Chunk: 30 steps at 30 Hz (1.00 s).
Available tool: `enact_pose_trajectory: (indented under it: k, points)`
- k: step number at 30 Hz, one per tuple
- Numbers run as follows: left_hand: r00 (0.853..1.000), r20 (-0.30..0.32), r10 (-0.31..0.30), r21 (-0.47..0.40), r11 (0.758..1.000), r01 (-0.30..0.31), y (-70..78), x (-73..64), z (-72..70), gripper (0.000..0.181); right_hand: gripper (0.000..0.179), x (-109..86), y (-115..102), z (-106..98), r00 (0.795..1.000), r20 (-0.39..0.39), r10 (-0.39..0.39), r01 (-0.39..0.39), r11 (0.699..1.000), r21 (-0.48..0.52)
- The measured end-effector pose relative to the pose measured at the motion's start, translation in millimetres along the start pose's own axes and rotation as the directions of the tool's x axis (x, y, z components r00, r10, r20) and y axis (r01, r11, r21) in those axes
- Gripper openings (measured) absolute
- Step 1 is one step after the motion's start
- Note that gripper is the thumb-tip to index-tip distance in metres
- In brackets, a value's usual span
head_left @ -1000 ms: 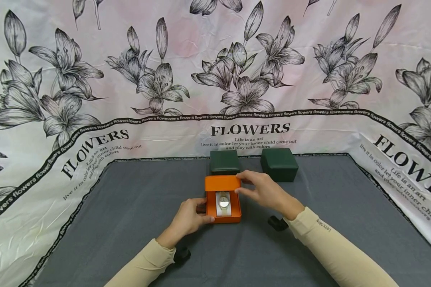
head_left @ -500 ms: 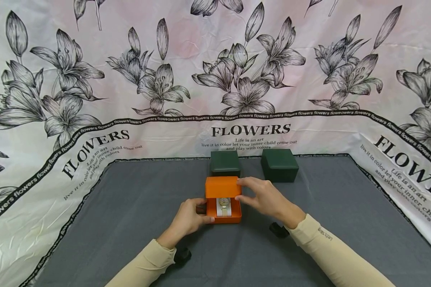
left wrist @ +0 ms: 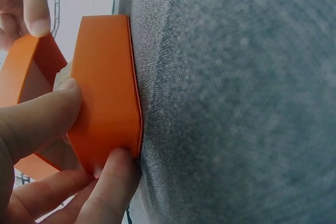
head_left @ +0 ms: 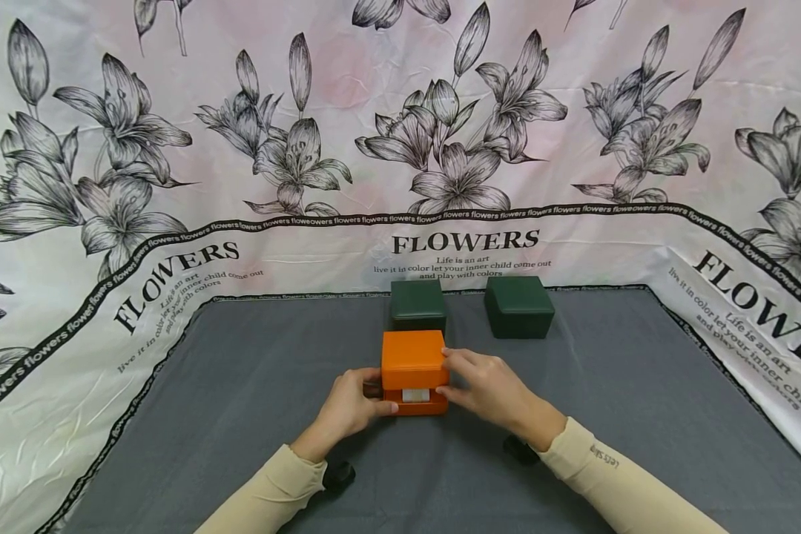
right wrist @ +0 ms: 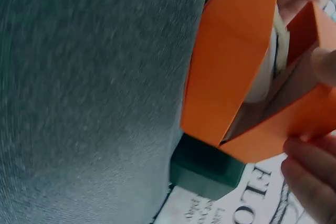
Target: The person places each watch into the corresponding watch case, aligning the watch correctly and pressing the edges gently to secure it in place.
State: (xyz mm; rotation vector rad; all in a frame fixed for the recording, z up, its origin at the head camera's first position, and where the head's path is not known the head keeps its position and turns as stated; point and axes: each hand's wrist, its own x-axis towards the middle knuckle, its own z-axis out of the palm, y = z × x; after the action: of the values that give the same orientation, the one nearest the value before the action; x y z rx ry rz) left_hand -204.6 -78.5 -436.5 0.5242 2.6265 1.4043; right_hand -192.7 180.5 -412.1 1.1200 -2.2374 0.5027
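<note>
An orange watch box (head_left: 423,409) sits on the grey cloth in front of me, its lid (head_left: 413,354) tilted partway down over the base. In the head view only the front of the white cushion (head_left: 415,395) shows through the gap. The right wrist view shows a pale watch strap (right wrist: 282,45) inside; the watch face is hidden. My left hand (head_left: 348,403) grips the base at its left side, with the thumb at the front rim. My right hand (head_left: 497,387) pinches the lid at its right side, near the front edge.
Behind the orange box stands a dark green box (head_left: 417,300), with a second green box (head_left: 519,307) to its right. A white flower-printed cloth (head_left: 467,252) hangs along the back of the grey-covered table (head_left: 260,356).
My right hand has swung the lid forward and down, so the watch is now covered in the head view. The left hand has stayed at the base.
</note>
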Motion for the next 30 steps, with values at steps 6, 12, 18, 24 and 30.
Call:
enact_pose_trajectory:
  k: [6,12,18,24,30]
  points:
    - [1.000,-0.002,-0.002,0.011,1.000,0.002,-0.1,-0.5,-0.8,0.058,0.034,-3.9,-8.7,2.7,1.000,0.013,0.014,-0.013,0.998,-0.066]
    - [1.000,0.008,-0.007,0.006,1.000,0.007,-0.4,-1.3,-0.7,0.060,0.038,-7.7,-12.6,6.3,0.999,0.018,0.028,-0.026,0.996,-0.088]
    - [1.000,0.003,-0.008,0.009,1.000,0.008,-0.8,-0.4,0.0,0.061,0.040,-7.4,-15.5,6.4,0.998,0.044,0.048,-0.044,0.994,-0.100]
    - [1.000,0.007,-0.019,-0.003,1.000,0.019,-1.3,-2.0,0.1,0.065,0.037,-8.5,-17.1,6.5,0.996,0.063,0.068,-0.063,0.994,-0.085]
    - [1.000,0.017,-0.008,0.006,1.000,0.008,-2.9,-3.2,0.3,0.067,0.036,-10.7,-15.3,7.2,0.995,0.061,0.078,-0.075,0.996,-0.055]
